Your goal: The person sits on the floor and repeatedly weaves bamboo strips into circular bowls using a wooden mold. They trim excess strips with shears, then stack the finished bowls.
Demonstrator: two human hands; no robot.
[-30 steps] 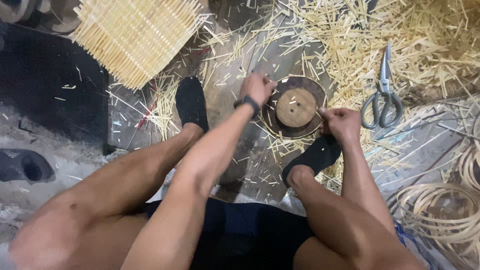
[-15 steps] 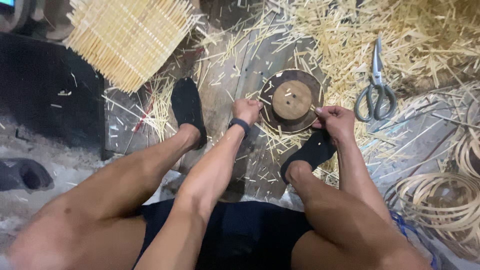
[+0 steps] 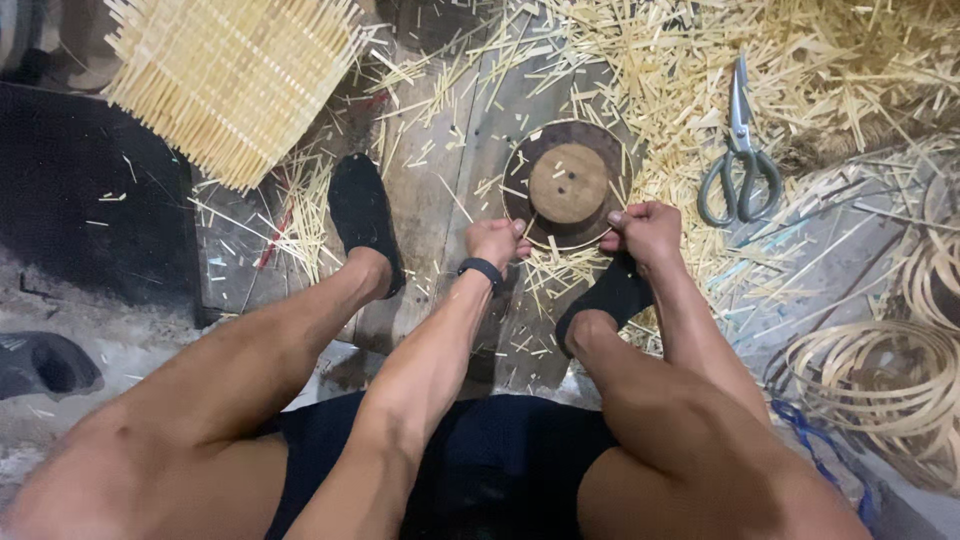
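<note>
A round wooden disc (image 3: 568,182) lies on a dark round plate (image 3: 520,190) on the plank floor between my feet. A thin pale bamboo strip (image 3: 560,243) curves along the plate's near rim. My left hand (image 3: 495,240), with a black band at its wrist, pinches that strip at the plate's near left edge. At the near right edge my right hand (image 3: 645,230) has its fingers closed on the same strip. Both feet are in black footwear, the left foot (image 3: 362,215) out to the left and the right foot (image 3: 610,295) just below my right hand.
Grey-handled scissors (image 3: 740,150) lie right of the plate among scattered bamboo offcuts (image 3: 640,60). A woven bamboo mat (image 3: 230,80) sits at the upper left. Coils of bamboo strip (image 3: 880,370) lie at the right. A dark shoe (image 3: 45,362) is at the far left.
My left hand has come back from the plate's far left rim to its near edge. My right hand has stayed at the near right edge.
</note>
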